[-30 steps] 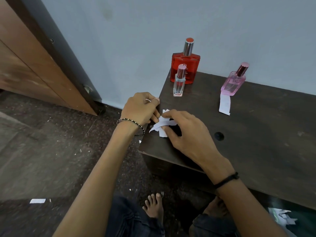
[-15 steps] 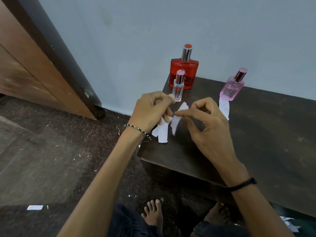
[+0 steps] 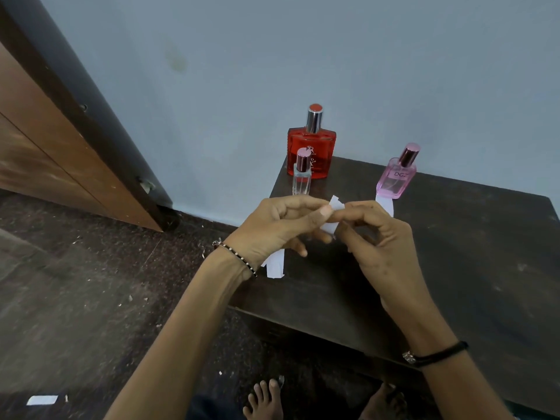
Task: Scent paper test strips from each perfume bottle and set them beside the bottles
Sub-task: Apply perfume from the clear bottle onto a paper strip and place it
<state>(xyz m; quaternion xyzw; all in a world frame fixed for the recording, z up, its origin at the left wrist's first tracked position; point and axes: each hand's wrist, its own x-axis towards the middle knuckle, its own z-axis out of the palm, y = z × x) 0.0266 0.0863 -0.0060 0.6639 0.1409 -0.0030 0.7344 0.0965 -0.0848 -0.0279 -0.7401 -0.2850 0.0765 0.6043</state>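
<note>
I see a plain blue-grey wall (image 3: 303,40), a brown wooden door (image 3: 45,153) at left, a dark speckled floor (image 3: 75,298) with paper scraps, a dark wooden table (image 3: 469,253).

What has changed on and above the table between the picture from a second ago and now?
Both hands rose off the table, lifting one paper strip. It is now pinched between the left hand and right hand in the air. The other strips stayed on the table. The red bottle, clear bottle, pink bottle and its strip did not move.

White paper strip (image 3: 331,216) pinched aloft; red bottle (image 3: 312,153), clear bottle (image 3: 301,177), pink bottle (image 3: 395,177) upright behind.
</note>
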